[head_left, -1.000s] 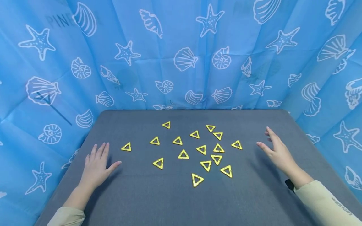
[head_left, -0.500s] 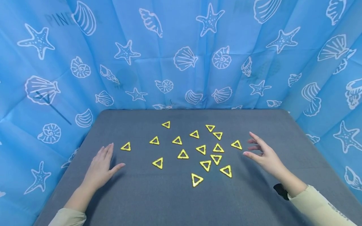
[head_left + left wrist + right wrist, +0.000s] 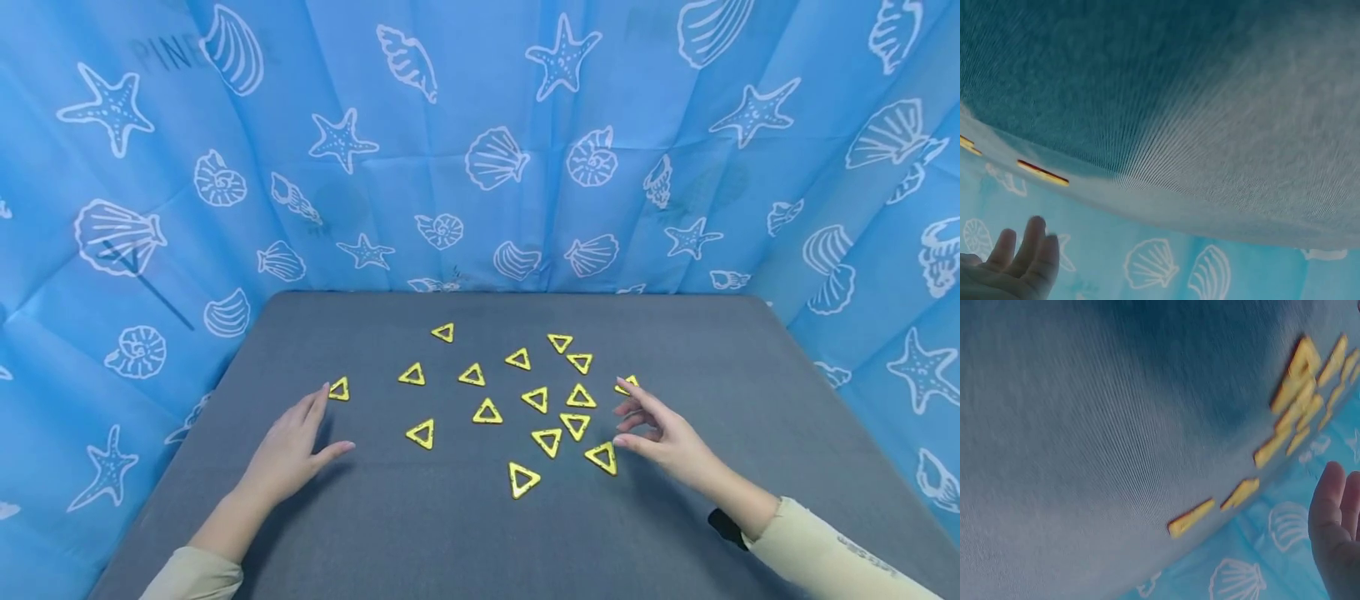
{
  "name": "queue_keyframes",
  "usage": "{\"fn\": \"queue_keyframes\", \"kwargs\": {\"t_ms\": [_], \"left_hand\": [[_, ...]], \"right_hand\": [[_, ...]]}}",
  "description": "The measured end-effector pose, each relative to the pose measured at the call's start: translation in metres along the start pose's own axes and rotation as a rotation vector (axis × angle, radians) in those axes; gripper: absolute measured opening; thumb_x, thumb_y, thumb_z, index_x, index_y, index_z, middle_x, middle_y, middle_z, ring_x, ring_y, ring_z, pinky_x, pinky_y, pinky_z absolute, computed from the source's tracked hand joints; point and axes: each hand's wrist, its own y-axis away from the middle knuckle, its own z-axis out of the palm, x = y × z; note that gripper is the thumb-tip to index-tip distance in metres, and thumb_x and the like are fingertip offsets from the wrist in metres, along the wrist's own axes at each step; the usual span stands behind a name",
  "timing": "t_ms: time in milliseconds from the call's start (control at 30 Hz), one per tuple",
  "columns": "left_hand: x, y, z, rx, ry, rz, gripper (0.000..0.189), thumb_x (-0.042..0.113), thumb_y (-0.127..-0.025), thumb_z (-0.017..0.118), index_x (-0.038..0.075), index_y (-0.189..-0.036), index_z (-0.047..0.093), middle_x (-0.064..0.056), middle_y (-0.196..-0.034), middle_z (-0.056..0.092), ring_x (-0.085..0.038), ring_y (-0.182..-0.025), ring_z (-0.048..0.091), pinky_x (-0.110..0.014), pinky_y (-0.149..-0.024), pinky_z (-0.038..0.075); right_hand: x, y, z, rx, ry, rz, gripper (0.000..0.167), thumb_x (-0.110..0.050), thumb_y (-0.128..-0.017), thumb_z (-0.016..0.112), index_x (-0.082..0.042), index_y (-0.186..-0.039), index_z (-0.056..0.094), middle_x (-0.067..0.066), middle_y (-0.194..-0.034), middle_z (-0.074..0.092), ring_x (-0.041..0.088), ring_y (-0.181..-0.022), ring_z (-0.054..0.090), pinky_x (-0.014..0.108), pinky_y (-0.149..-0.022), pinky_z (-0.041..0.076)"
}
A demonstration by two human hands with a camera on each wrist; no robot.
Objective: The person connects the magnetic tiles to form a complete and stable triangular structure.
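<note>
Yellow triangular frames with open centres lie scattered flat on the grey table. In the head view my left hand (image 3: 288, 454) hovers at the left, fingers extended and thumb apart. Its fingertips cover the left corner of the leftmost triangle (image 3: 345, 394); the left wrist view shows this hand (image 3: 1029, 265) holding nothing. Over on the right, my right hand (image 3: 667, 442) is raised with loosely bent fingers, also holding nothing. It partly hides the far-right triangle (image 3: 622, 388), and its thumb tip is beside a nearer triangle (image 3: 612, 462). Contact with either cannot be told.
Several more triangles spread over the middle of the table (image 3: 375, 533), including one at the front (image 3: 514, 482) and one at the back (image 3: 450, 333). A blue curtain (image 3: 450, 83) with white sea shells and starfish surrounds the table's back and sides.
Both hands have moved inward: the left a little to the right, up to the leftmost triangle, and the right further left, over the far-right triangle. The triangles have stayed in place.
</note>
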Motion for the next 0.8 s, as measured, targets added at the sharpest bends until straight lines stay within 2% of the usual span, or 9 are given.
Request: {"fn": "queue_keyframes", "kwargs": {"t_ms": [200, 433, 633, 800], "left_hand": [[0.004, -0.002, -0.002, 0.001, -0.023, 0.032, 0.092, 0.048, -0.088, 0.068, -0.003, -0.151, 0.025, -0.032, -0.131, 0.048, -0.047, -0.116, 0.05, -0.059, -0.092, 0.04], [0.016, -0.002, 0.004, -0.069, -0.005, 0.061, 0.091, 0.049, -0.088, 0.067, -0.002, -0.151, 0.026, -0.028, -0.129, 0.052, -0.043, -0.113, 0.054, -0.056, -0.09, 0.043], [0.025, -0.006, 0.013, -0.119, -0.013, 0.098, 0.091, 0.053, -0.087, 0.066, 0.001, -0.151, 0.028, -0.024, -0.129, 0.055, -0.039, -0.115, 0.055, -0.054, -0.092, 0.044], [0.03, -0.008, 0.018, -0.14, -0.014, 0.148, 0.091, 0.056, -0.086, 0.065, 0.001, -0.151, 0.03, -0.022, -0.129, 0.056, -0.037, -0.115, 0.057, -0.052, -0.091, 0.044]], "right_hand": [[0.006, 0.002, 0.012, -0.063, -0.056, -0.058, 0.075, 0.002, -0.088, 0.068, -0.011, -0.152, 0.031, 0.015, -0.112, 0.055, 0.009, -0.095, 0.06, 0.027, -0.069, 0.052], [0.003, -0.006, 0.022, -0.194, -0.084, -0.029, 0.072, -0.006, -0.09, 0.068, -0.004, -0.151, 0.03, 0.026, -0.11, 0.053, 0.019, -0.095, 0.061, 0.031, -0.068, 0.052], [-0.002, -0.009, 0.033, -0.291, -0.094, 0.03, 0.076, -0.014, -0.091, 0.069, -0.002, -0.152, 0.026, 0.025, -0.113, 0.055, 0.033, -0.099, 0.06, 0.034, -0.078, 0.052], [-0.006, -0.013, 0.044, -0.354, -0.108, 0.069, 0.082, -0.015, -0.089, 0.071, 0.007, -0.151, 0.021, 0.02, -0.109, 0.057, 0.032, -0.096, 0.06, 0.033, -0.078, 0.052]]}}
